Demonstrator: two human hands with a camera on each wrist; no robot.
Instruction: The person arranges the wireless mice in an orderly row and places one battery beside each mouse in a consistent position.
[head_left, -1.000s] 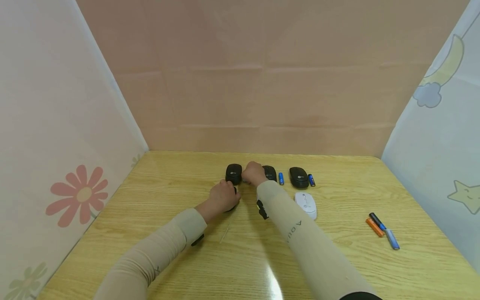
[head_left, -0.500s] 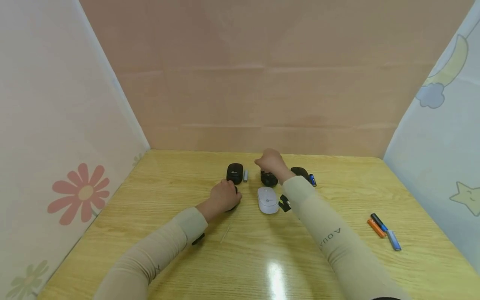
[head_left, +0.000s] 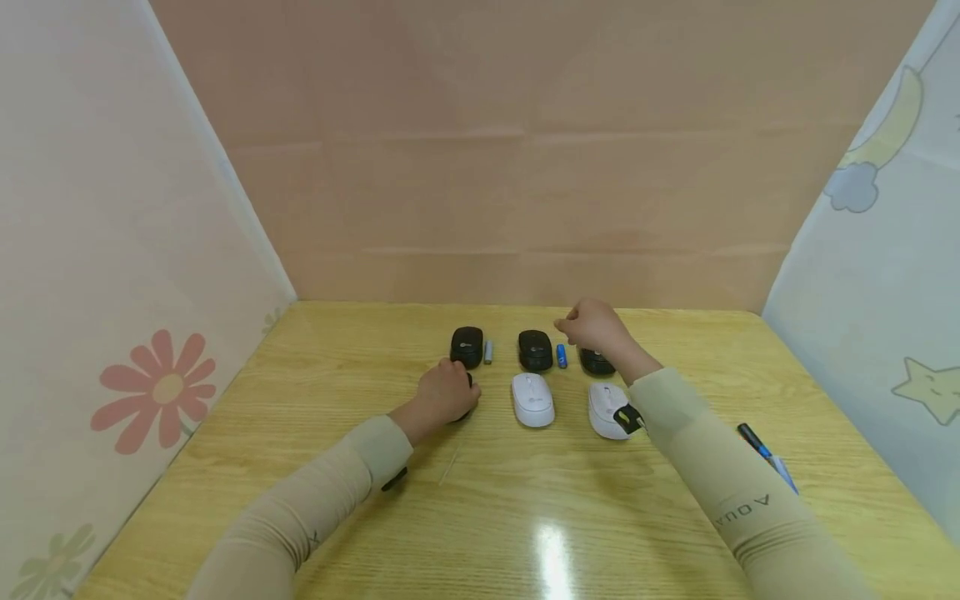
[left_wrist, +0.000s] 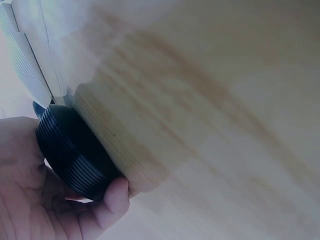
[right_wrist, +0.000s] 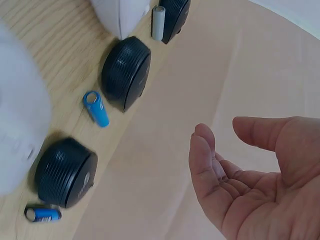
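My left hand (head_left: 444,392) grips a black computer mouse (left_wrist: 75,150) on the table, thumb and fingers at its sides in the left wrist view. Raised over the back row, my right hand (head_left: 596,325) holds nothing; its thumb and fingertips are apart in the right wrist view. Below it is a black mouse (head_left: 596,363), partly covered, with a dark blue battery (right_wrist: 43,214) beside it. To its left stand a blue battery (head_left: 561,357), a middle black mouse (head_left: 535,351), a grey battery (head_left: 488,352) and a left black mouse (head_left: 467,347).
Two white mice, one central (head_left: 532,400) and one right (head_left: 604,408), sit in front of the back row. A black-and-blue battery (head_left: 753,439) and a light blue one (head_left: 784,472) lie at right, partly behind the sleeve. A thin stick (head_left: 450,465) lies near the left wrist.
My right hand has moved from the grey battery beside the left black mouse rightward, past the middle mouse, to above the right one. My left hand stays on its mouse.
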